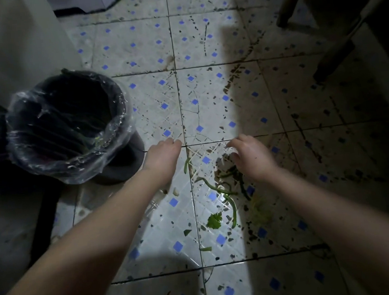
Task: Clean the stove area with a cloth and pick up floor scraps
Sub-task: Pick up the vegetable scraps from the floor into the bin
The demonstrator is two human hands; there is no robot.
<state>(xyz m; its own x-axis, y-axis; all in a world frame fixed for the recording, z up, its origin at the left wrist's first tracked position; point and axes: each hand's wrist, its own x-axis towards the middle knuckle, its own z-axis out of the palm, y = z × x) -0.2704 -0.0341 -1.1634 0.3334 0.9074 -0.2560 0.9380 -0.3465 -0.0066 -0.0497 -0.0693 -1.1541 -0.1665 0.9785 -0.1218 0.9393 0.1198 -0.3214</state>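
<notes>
- Fingers [173, 143] of the left hand [163, 157] are held almost straight and relaxed; nothing is gripped by it.
- The right hand [252, 160] is lowered with loosely bent, spread fingers over the scraps; nothing is seen to be held in it, so it is judged as open too.
- The floor scraps [218, 187] are found just below and between the two hands, about the middle of the tiled floor [203, 40], well apart from its left edge.
- The scraps are seen as thin green stems, curled and crossed over each other, with one flat green leaf [215, 220], one short stem [186, 164] beside the left wrist, and pale shreds [261, 209] nearer to the person.
- A dark bin [69, 125] with a clear plastic liner [116, 128] is placed near the left edge of the floor, near the left hand.
- Chair legs [336, 57] are seen toward the far right corner.
- Risk: thin stems could be dropped on the way to the bin, because they look slippery and are tangled.
- Risk: small pieces could be missed, since the light is weak and many dark specks on the tiles can be confused with scraps.
- Risk: the loose liner could be pushed down by a careless throw.
- No cloth and no stove are visible.
</notes>
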